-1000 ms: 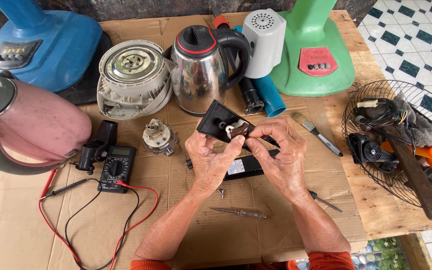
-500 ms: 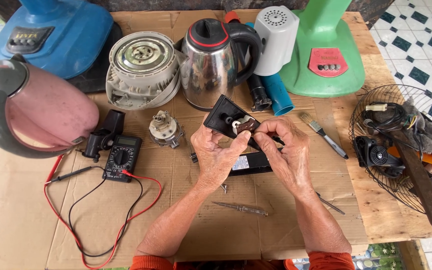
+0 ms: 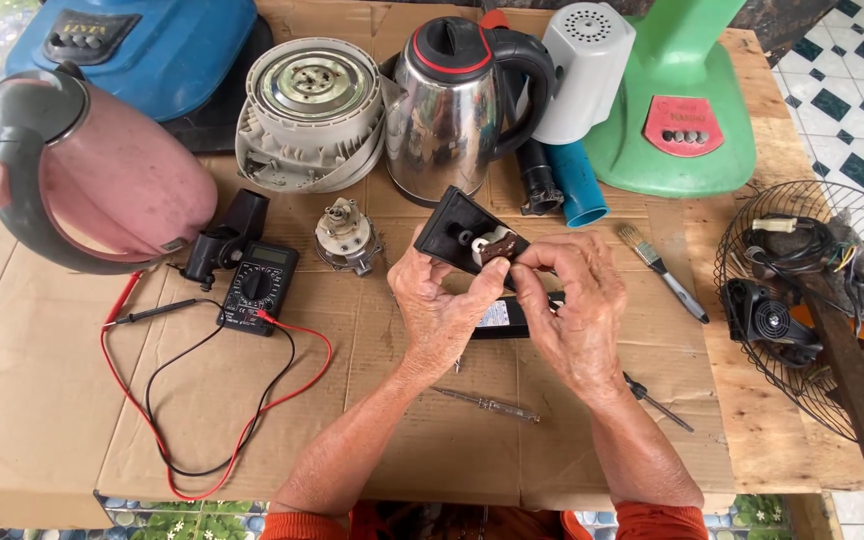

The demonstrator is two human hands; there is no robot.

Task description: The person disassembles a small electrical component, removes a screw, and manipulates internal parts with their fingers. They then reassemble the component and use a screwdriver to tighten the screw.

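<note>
Cardboard-covered wooden table (image 3: pixel 752 440), tiled floor (image 3: pixel 852 90)

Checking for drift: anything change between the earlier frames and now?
Barely. Both hands, left hand and right hand, still hold the black part; no grip change or release. The view shifted slightly. Multimeter, steel kettle and screwdriver stayed put.

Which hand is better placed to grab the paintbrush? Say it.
Right. The right hand is nearer the paintbrush, which lies just beyond it; the left hand supports the black part.
</note>
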